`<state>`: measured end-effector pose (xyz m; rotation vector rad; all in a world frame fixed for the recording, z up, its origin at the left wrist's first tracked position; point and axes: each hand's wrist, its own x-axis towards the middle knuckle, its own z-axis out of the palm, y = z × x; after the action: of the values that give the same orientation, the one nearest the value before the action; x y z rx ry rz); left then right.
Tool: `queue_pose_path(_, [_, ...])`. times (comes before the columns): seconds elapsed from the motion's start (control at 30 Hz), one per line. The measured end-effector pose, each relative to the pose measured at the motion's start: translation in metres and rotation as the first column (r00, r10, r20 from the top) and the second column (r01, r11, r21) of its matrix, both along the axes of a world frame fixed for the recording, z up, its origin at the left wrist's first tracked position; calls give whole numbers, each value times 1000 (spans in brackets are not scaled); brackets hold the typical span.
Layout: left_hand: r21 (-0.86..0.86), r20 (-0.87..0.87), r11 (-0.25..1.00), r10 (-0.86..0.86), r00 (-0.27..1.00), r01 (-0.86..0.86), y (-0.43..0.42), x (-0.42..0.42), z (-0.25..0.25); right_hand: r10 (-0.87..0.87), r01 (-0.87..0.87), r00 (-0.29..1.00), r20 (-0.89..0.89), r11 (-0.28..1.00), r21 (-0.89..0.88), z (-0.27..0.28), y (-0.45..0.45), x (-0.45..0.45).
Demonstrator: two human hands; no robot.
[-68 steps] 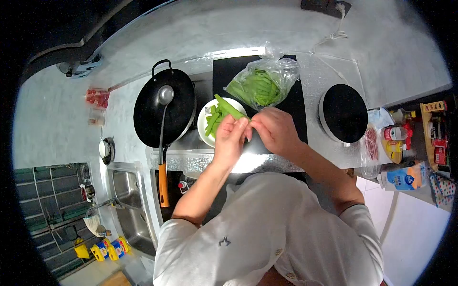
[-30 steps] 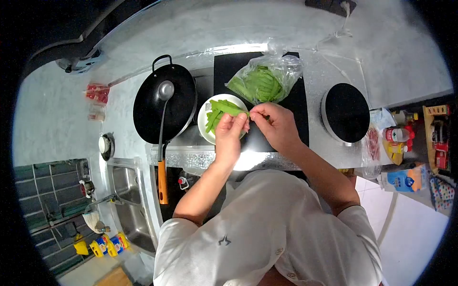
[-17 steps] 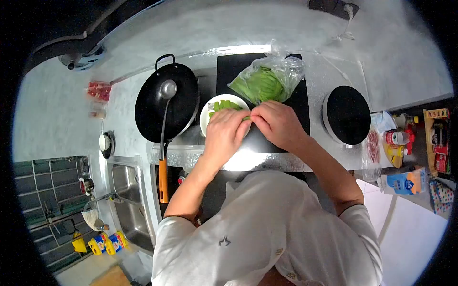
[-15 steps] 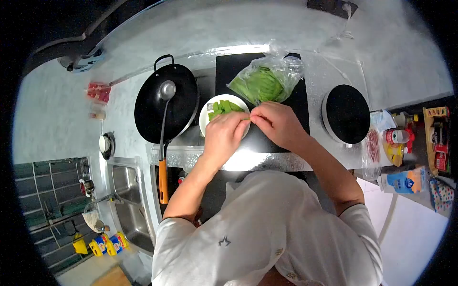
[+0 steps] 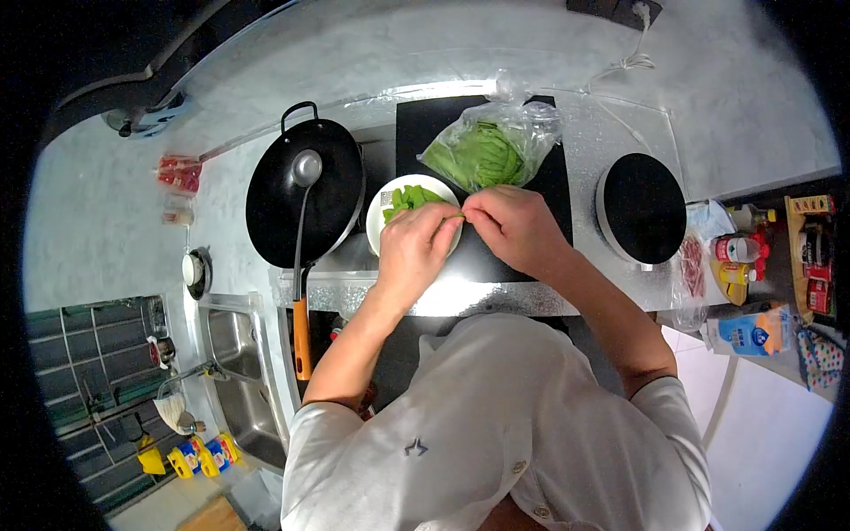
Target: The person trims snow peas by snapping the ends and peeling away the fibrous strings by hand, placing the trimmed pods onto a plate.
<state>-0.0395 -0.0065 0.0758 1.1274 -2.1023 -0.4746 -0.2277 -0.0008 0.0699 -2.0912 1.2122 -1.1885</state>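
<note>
My left hand [image 5: 413,243] is closed in a pinch over the near right side of a white plate [image 5: 375,223]. Cut or snapped green vegetable pieces [image 5: 410,196] lie on that plate. Opposite it, my right hand [image 5: 515,227] pinches too, its fingertips almost meeting the left ones. A thin bit of green vegetable [image 5: 461,214] shows between the two sets of fingertips, mostly hidden by them. Just beyond my right hand, a clear plastic bag [image 5: 537,133] holds long, flat green vegetables [image 5: 482,157] that look like pods.
Left of the plate stands a black wok [image 5: 274,195] with a metal ladle [image 5: 307,167] resting in it. A round black hob [image 5: 642,208] is at right, near bottles [image 5: 737,250] and packets. The sink [image 5: 235,341] lies at lower left.
Both hands stay pinched together over the plate's edge, with only slight finger movement. The whole view has shifted a little; nothing else visibly moved.
</note>
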Motion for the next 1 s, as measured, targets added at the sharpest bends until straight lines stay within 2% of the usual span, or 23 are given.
queue_pose_path(0.03, [0, 0, 1000, 0, 1000, 0, 1, -1, 0, -14, 13, 1000, -25, 999, -41, -1, -1, 0])
queue_pose_path(0.1, [164, -114, 986, 41, 993, -22, 3, -3, 0, -38, 37, 999, -32, 999, -28, -1, 0, 2])
queue_pose_path(0.13, [165, -114, 986, 42, 993, -22, 3, -3, -1, -63, 63, 997, -39, 998, -15, -2, 2, 2])
queue_pose_path(0.2, [405, -357, 914, 132, 925, 25, 1, -3, -7, -78, 78, 995, -56, 997, -9, -4, 3, 1])
queue_pose_path(0.23, [405, -356, 914, 133, 925, 24, 1, -3, -9, -93, 93, 993, -74, 996, -4, -5, 4, 0])
queue_pose_path(0.3, [529, -589, 826, 191, 785, 195, -1, -3, -13, -92, 96, 993, -79, 994, 58, -1, 8, -4])
queue_pose_path(0.33, [529, -589, 826, 192, 785, 195, -3, -1, -15, -92, 102, 992, -84, 988, 119, 0, 11, -7])
queue_pose_path(0.43, [583, -684, 776, 311, 660, 239, -9, 3, -12, -127, 134, 989, -80, 986, 94, -12, 18, -22])
queue_pose_path(0.53, [637, -700, 725, 401, 591, 262, -15, 12, -21, -185, 200, 976, -119, 972, 125, -25, 26, -38])
queue_pose_path(0.57, [636, -703, 731, 416, 578, 248, -16, 15, -25, -188, 203, 975, -121, 971, 128, -34, 26, -42])
queue_pose_path(0.6, [639, -701, 726, 416, 579, 253, -16, 18, -30, -234, 259, 952, -199, 959, 111, -46, 25, -46])
queue_pose_path(0.63, [635, -683, 744, 417, 600, 207, -16, 21, -34, -281, 317, 919, -277, 944, 92, -58, 25, -50])
queue_pose_path(0.67, [626, -666, 763, 416, 619, 162, -17, 24, -39, -289, 326, 915, -283, 940, 95, -66, 25, -55])
queue_pose_path(0.73, [594, -655, 797, 400, 641, 109, -14, 30, -48, -198, 349, 813, -548, 918, 186, -82, 25, -61])
queue_pose_path(0.77, [581, -554, 814, 391, 734, 5, -14, 36, -53, -200, 353, 813, -547, 916, 189, -91, 25, -62])
queue_pose_path(0.8, [551, -441, 829, 387, 810, -97, -13, 41, -58, -251, 343, 841, -479, 933, 113, -97, 25, -62])
queue_pose_path(0.83, [552, -439, 828, 387, 811, -96, -12, 44, -61, -295, 337, 866, -404, 941, 35, -101, 25, -63])
queue_pose_path(0.9, [479, -331, 862, 354, 875, -168, -12, 48, -65, -291, 328, 861, -417, 944, 19, -103, 27, -67])
queue_pose_path(0.93, [481, -330, 861, 353, 875, -166, -12, 50, -66, -285, 316, 857, -430, 949, 1, -102, 28, -69])
queue_pose_path(1.0, [160, -83, 966, 217, 973, -202, -13, 54, -67, -301, 347, 845, -441, 938, 24, -98, 28, -76])
